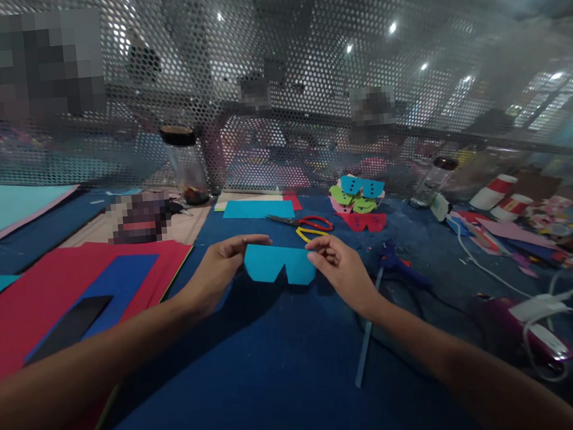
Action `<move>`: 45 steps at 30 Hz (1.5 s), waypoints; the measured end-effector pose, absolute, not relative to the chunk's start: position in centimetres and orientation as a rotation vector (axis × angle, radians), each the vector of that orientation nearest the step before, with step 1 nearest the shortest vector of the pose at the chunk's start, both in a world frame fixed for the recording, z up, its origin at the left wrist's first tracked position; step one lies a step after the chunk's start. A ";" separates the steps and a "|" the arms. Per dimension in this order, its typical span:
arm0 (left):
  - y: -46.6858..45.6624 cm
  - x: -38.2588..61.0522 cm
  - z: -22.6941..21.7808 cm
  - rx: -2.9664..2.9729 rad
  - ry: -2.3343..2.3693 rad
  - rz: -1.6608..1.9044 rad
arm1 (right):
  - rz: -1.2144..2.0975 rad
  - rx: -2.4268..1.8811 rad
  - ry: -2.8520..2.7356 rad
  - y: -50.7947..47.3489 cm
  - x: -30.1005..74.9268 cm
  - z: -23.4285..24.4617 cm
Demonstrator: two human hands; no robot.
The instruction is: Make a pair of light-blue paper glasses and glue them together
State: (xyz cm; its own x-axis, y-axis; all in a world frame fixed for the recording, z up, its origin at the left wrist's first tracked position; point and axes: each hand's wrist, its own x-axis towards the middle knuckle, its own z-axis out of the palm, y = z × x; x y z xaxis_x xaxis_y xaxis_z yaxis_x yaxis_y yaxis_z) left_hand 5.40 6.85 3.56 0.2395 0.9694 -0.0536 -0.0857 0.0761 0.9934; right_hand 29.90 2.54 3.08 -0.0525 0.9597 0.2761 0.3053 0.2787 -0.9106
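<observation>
Both hands hold a light blue paper cut-out [277, 264] shaped like a pair of glasses, just above the dark blue table [260, 378]. My left hand [220, 264] pinches its left end between thumb and fingers. My right hand [338, 267] pinches its right end with the fingertips. Red-handled scissors [307, 222] lie just beyond the cut-out. Behind them sits a pile of finished paper cut-outs [358, 202] in blue, green, pink and red.
Red and blue paper sheets [73, 294] lie at the left, with a cyan sheet [258, 209] further back. A dark-lidded jar [186, 163] stands by the perforated metal screen [274, 75]. A purple glue gun [522, 328] with white cable, a thin paper strip [366, 348], cups and scraps fill the right.
</observation>
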 end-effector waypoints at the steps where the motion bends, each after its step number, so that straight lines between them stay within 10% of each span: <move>1: 7.2 5.2 3.5 1.186 1.008 1.043 | 0.786 -1.216 -1.578 2.5 30.0 3.0; 45: 8.3 4.3 2.5 1.680 1.097 0.971 | 0.491 -1.286 -1.899 3.6 30.9 1.7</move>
